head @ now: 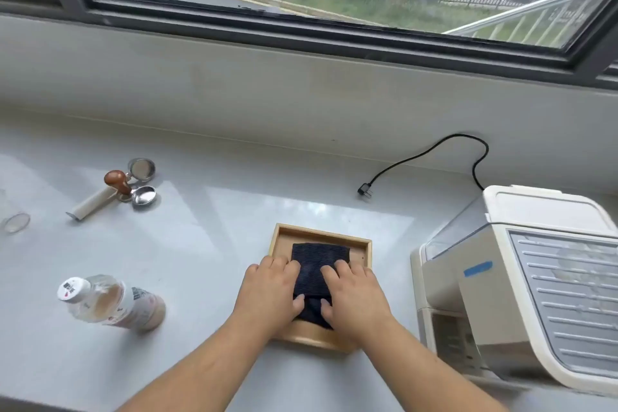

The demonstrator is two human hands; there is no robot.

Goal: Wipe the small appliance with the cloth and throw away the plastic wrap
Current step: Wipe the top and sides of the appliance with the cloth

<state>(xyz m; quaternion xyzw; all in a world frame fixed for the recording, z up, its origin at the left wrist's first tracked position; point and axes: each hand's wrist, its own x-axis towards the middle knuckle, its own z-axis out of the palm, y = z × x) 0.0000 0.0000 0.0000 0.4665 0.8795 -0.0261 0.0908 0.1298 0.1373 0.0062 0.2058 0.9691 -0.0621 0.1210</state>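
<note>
A folded dark blue cloth (316, 264) lies in a shallow wooden tray (321, 233) at the middle of the white counter. My left hand (271, 294) rests on the cloth's left side and my right hand (354, 294) on its right side, fingers flat and thumbs pressing its near edge. The small cream-white appliance (521, 281), with a grey slatted front and a strip of blue tape, stands to the right of the tray. Its black cord and plug (364, 191) lie unplugged on the counter behind it. No plastic wrap is visible.
A plastic bottle (113, 303) with a white cap stands at the near left. A brown-knobbed tamper (117, 181), a cream-handled tool and two metal filter baskets lie at the far left. A clear cup (15, 221) sits at the left edge. A window runs behind the counter.
</note>
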